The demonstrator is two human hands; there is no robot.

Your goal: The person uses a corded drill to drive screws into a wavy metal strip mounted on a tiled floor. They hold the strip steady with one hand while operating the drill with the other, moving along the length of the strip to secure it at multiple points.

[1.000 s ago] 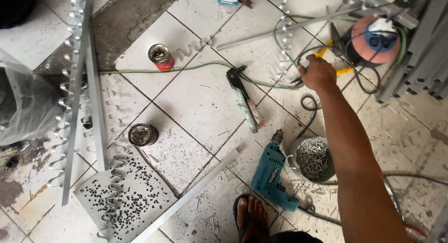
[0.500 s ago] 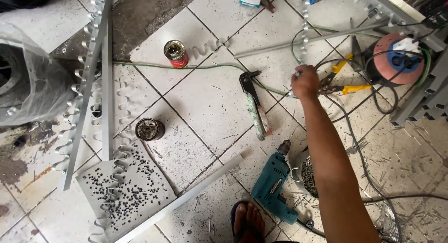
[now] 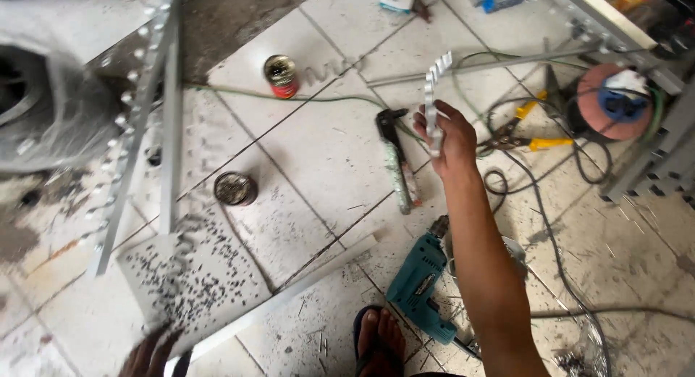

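Right hand (image 3: 450, 136) raised above the tiled floor (image 3: 326, 152), fingers (image 3: 423, 123) wrapped round the lower end of a short notched white metal strip (image 3: 433, 94); the strip stands nearly upright, toothed edge showing at the top. Left hand (image 3: 148, 354) low at the bottom edge of view, blurred, resting near the end of a long white bar (image 3: 289, 294); cannot tell whether it grips anything.

Risks, as judged from here:
- Cut edges on the strip sit against bare skin. A slip in the grip could nick the palm.
- Metal chips (image 3: 195, 265) lie scattered over the tile beside a foot in an open sandal (image 3: 378, 341). A step sideways puts toes on swarf.
- Cables (image 3: 539, 196) loop across the floor under the raised arm, near the teal power drill (image 3: 418, 286) and the cord reel (image 3: 612, 102). Easy snag for foot or strip.
- Rivet gun (image 3: 397, 160) and yellow-handled snips (image 3: 525, 134) lie just beneath the hand. A dropped strip would land among them.
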